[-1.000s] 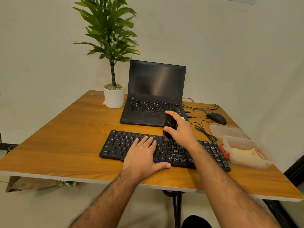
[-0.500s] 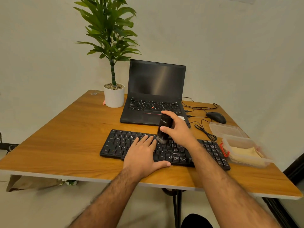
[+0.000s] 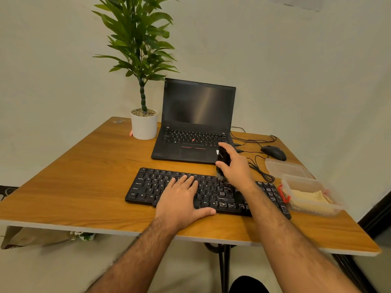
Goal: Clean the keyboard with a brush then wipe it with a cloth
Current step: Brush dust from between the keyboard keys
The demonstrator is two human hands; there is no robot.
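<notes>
Brushing step in hand: the brush (image 3: 222,160) is grasped in the right grip (image 3: 234,166), bristles at the keyboard (image 3: 148,187) top row; the left grip (image 3: 182,199) is laid flat, released, on the keys. Next, strokes across the remaining rows are judged needed; the cloth (image 3: 309,200) is left in its container (image 3: 296,182).

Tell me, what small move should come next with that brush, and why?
Probably sweep the brush onward across the keyboard. The right hand grips it with bristles down at the top key row, the left hand lies flat on the keys, and the cloth sits in its box.
</notes>
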